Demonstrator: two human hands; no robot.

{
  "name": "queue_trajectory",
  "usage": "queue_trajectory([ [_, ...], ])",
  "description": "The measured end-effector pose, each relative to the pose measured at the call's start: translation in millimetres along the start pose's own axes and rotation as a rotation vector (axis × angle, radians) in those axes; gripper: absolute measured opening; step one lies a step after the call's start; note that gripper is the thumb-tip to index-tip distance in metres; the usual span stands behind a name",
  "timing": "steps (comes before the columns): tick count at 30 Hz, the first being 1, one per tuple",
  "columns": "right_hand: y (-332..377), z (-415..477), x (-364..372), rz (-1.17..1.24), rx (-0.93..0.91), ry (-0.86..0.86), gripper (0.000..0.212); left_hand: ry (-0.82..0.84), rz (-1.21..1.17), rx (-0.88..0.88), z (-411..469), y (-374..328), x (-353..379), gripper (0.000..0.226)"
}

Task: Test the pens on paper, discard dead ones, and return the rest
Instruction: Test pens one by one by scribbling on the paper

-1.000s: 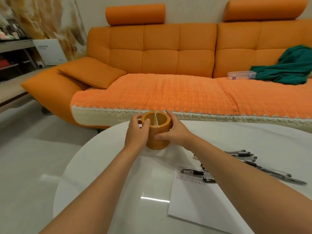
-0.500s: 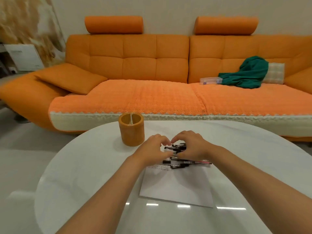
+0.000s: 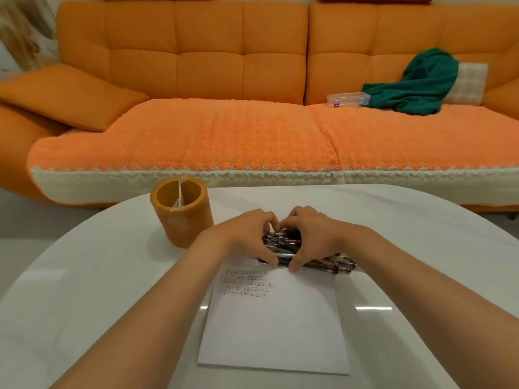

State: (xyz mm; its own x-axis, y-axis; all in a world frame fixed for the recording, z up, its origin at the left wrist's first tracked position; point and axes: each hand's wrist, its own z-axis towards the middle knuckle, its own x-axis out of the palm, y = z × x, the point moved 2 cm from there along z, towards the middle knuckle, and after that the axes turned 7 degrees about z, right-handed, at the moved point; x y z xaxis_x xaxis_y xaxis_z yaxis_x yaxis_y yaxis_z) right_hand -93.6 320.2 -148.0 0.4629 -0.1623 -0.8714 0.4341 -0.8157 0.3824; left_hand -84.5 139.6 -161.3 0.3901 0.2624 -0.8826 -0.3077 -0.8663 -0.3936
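Observation:
Several dark pens point(image 3: 283, 244) lie bunched together on the white table point(image 3: 112, 276), at the far edge of a white sheet of paper point(image 3: 276, 327) that carries rows of test scribbles. My left hand point(image 3: 247, 234) and my right hand point(image 3: 311, 234) cup the bundle from both sides, fingertips nearly meeting over it. More pen ends point(image 3: 337, 265) stick out to the right under my right wrist. An orange cylindrical pen holder point(image 3: 182, 211) stands upright to the left of my hands, with only a thin divider inside.
An orange sofa point(image 3: 224, 130) runs along the far side of the table. On its seat lie a clear plastic box point(image 3: 348, 99), a green cloth point(image 3: 415, 85) and a pale cushion point(image 3: 469, 82).
Both hands left the pen holder and moved right onto the loose pens, gathering them into one tight bundle at the paper's top edge. The view tilted down and closer.

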Motion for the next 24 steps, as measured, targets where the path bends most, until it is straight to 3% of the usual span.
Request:
queue_trajectory([
  [7,11.3,4.3,-6.5,0.042,-0.05,0.007,0.084,-0.023,-0.057,-0.035,-5.6,5.0,-5.2,0.063],
  [13,15.5,-23.7,9.5,0.153,-0.046,-0.183,0.088,-0.165,-0.035,-0.047,-34.1,2.5,9.5,0.073],
  [16,15.7,-44.4,19.5,0.093,-0.062,-0.323,0.072,-0.323,0.051,-0.052,-59.8,-1.5,19.1,0.078],
  [19,17.0,-63.2,34.5,0.061,-0.086,-0.488,0.048,-0.473,0.062,-0.059,-87.3,-4.2,33.0,0.063],
  [24,27.6,-76.8,56.2,-0.088,-0.141,-0.579,0.019,-0.414,0.025,-0.059,-126.4,-8.7,62.2,0.061],
])
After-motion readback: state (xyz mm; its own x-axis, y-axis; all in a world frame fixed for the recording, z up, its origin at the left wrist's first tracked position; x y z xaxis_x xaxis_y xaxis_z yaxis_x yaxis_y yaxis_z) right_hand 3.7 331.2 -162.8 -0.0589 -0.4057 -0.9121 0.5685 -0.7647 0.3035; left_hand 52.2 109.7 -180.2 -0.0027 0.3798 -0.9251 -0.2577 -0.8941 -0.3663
